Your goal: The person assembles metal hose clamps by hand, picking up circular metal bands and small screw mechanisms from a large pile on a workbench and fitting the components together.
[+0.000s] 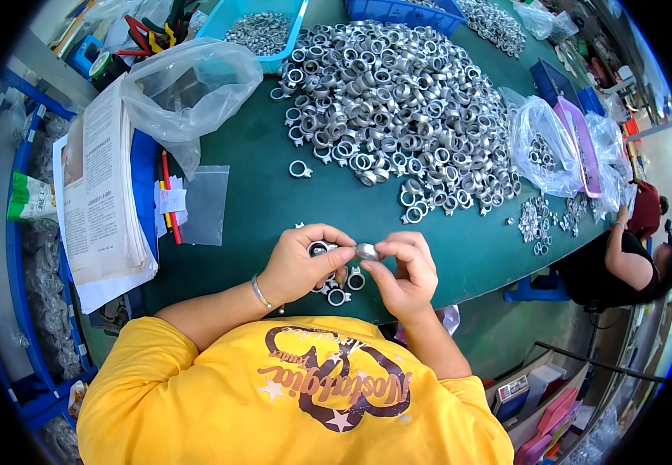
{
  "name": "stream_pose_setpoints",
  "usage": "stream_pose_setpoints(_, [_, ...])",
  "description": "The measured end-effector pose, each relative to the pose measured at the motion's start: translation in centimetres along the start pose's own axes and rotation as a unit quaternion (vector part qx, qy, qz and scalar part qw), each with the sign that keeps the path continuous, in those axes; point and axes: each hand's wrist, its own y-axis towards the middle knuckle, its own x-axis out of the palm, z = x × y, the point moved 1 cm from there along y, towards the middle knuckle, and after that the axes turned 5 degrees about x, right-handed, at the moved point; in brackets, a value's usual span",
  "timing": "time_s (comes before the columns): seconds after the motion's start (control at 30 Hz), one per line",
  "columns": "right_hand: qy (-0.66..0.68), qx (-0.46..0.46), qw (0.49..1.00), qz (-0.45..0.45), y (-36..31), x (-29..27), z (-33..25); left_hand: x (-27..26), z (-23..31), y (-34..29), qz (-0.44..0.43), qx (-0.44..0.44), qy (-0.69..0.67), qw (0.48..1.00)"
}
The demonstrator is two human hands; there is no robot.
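Between my two hands, just above the near edge of the green table, is a silver metal ring (367,252). The thumb and fingers of my left hand (309,260) pinch its left side. My right hand (410,275) grips the same ring from the right with thumb and forefinger. Under and beside my left hand lie several loose metal rings (339,297) with small lugs; the left fingers partly cover some of them. Farther off, a big heap of the same metal rings (398,101) spreads over the table.
At left lie a stack of printed paper (103,194), pencils (172,198) and clear plastic bags (189,85). A turquoise tray (278,62) of small parts stands behind. Bagged rings and a pink tray (576,143) are at right, near a seated person in black (615,267).
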Motion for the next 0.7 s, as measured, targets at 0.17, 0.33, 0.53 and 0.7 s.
stream_pose_setpoints(0.17, [0.003,-0.025,1.0,-0.013,0.5,0.4,-1.1,0.0,-0.6,0.2,0.02,-0.043,-0.092,0.995])
stream_pose_setpoints(0.33, [0.165,0.116,0.979,0.012,-0.3,0.5,0.0,-0.1,-0.3,0.0,0.019,-0.036,-0.049,0.998])
stream_pose_setpoints(0.53, [0.255,0.219,0.942,-0.01,-0.8,0.3,0.7,-0.1,-0.2,0.0,0.007,-0.032,-0.052,0.998])
stream_pose_setpoints(0.7, [0.288,0.253,0.923,-0.012,-1.0,0.4,0.8,0.1,-0.6,0.0,0.017,-0.017,-0.071,0.997])
